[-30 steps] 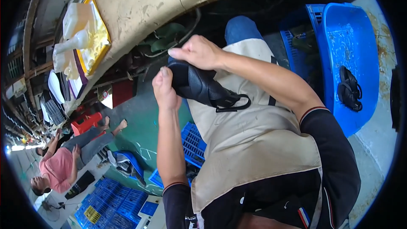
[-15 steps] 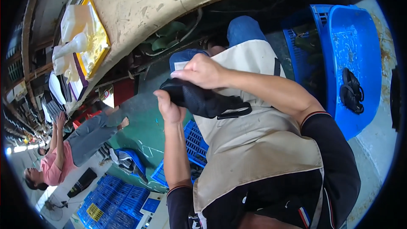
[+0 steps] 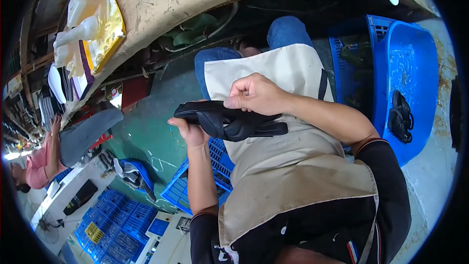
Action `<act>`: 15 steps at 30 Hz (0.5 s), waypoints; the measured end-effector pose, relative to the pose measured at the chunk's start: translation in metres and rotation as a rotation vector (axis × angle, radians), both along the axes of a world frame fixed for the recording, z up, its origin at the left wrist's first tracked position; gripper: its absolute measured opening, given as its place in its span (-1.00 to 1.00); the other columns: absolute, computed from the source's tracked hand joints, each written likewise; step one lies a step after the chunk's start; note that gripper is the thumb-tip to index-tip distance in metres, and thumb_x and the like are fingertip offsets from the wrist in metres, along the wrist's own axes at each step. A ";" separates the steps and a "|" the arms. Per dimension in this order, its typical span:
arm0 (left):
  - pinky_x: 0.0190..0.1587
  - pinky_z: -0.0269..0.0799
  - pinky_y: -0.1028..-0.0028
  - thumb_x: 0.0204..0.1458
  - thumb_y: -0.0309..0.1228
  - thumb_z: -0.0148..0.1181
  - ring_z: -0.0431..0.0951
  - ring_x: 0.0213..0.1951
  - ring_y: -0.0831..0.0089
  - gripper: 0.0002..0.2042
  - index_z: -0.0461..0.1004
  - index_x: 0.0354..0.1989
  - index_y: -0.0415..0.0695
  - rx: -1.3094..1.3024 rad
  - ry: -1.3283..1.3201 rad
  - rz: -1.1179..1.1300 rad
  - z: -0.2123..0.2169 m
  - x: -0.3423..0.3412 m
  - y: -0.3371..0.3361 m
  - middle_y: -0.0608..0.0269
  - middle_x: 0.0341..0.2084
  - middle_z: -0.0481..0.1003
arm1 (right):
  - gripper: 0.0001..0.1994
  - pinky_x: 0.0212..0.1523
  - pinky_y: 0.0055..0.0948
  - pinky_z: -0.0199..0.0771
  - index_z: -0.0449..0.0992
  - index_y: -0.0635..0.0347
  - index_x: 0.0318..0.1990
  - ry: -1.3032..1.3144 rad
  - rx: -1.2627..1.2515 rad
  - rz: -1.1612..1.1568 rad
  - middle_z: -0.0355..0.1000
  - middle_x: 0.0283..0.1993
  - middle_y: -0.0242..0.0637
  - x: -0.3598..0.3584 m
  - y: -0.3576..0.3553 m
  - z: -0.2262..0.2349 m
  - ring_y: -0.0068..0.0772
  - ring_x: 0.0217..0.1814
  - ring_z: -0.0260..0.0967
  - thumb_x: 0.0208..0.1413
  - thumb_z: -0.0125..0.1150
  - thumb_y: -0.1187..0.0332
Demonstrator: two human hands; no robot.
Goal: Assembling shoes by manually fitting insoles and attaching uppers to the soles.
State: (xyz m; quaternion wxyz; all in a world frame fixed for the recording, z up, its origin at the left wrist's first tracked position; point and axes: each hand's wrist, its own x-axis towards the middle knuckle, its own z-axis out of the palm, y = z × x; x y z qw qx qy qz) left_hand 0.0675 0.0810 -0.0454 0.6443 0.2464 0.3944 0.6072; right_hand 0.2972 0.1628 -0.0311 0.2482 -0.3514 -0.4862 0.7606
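Black textured sandal with crossed straps [image 3: 222,124]: above the beige cloth apron [image 3: 298,161], lying more level than before.
Left hand [image 3: 193,133]: grasping the sandal's left end, fingers mostly hidden.
Right hand [image 3: 260,95]: pinching its upper edge, shifted toward the middle.
Pink-shirted co-worker [image 3: 39,166]: now nearer the view's left rim.

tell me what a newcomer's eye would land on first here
Likely the black shoe near the centre, held by the left hand and the right hand. Next, perhaps, the bright blue tub on the right, with black footwear inside. The yellow tray at the bench's edge, upper left, also stands out.
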 end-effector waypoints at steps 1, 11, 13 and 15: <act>-0.17 0.49 0.42 0.09 0.49 -0.24 0.58 -0.29 0.33 -0.11 0.55 -0.08 -0.22 -0.006 0.012 0.010 0.000 0.002 0.000 0.02 -0.23 0.61 | -0.66 -0.52 -0.58 0.19 0.55 0.23 -0.52 -0.010 0.018 -0.008 0.32 -0.65 -0.45 0.000 -0.001 -0.002 -0.59 -0.60 0.15 0.21 0.31 0.19; -0.10 0.50 0.39 0.12 0.48 -0.29 0.59 -0.24 0.29 -0.08 0.52 -0.05 -0.31 0.150 0.142 -0.225 0.011 0.017 0.029 -0.01 -0.28 0.60 | -0.84 -0.35 -0.66 0.35 0.54 0.17 -0.27 0.106 -0.325 0.411 0.48 -0.35 -0.37 0.022 0.020 -0.025 -0.65 -0.38 0.33 0.17 0.34 0.29; -0.03 0.48 0.39 0.19 0.40 -0.26 0.58 -0.17 0.30 -0.12 0.52 -0.05 -0.35 -0.040 0.162 -0.098 0.015 0.032 0.039 -0.01 -0.25 0.60 | -0.77 -0.21 -0.63 0.40 0.53 0.18 -0.11 0.170 -0.269 0.235 0.50 -0.21 -0.33 0.028 0.038 -0.005 -0.61 -0.24 0.38 0.16 0.34 0.28; 0.01 0.46 0.39 0.25 0.34 -0.23 0.56 -0.11 0.32 -0.17 0.52 -0.06 -0.36 -0.196 0.103 0.073 0.037 0.060 0.059 0.00 -0.22 0.60 | -0.69 -0.11 -0.59 0.42 0.50 0.19 -0.01 0.219 -0.248 0.086 0.51 -0.12 -0.30 0.030 0.057 0.037 -0.58 -0.14 0.41 0.15 0.34 0.29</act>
